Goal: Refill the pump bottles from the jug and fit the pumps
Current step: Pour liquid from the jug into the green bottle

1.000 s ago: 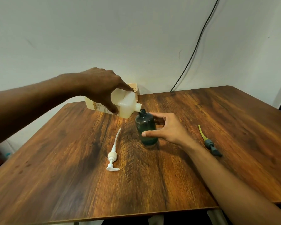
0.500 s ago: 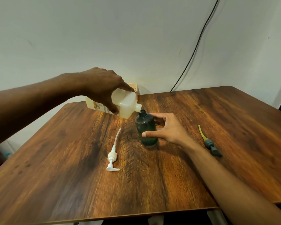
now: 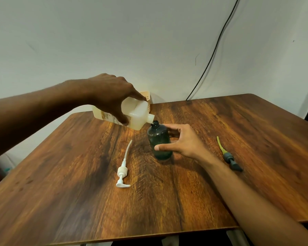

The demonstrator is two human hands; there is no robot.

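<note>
My left hand (image 3: 112, 96) grips a translucent white jug (image 3: 135, 115) of pale liquid from above. The jug is tipped nearly flat, its spout just over the open neck of a dark green bottle (image 3: 159, 139). The bottle stands upright mid-table. My right hand (image 3: 183, 141) wraps it from the right, thumb in front, fingers behind. A white pump (image 3: 122, 172) with a long tube lies on the table left of the bottle. A grey pump with a yellow tube (image 3: 228, 156) lies to the right of my right wrist.
The wooden table (image 3: 78, 201) runs to a front edge near the bottom of the view. A pale orange perforated container (image 3: 147, 98) sits behind the jug by the wall. A black cable (image 3: 212, 57) hangs down the wall at the table's back edge.
</note>
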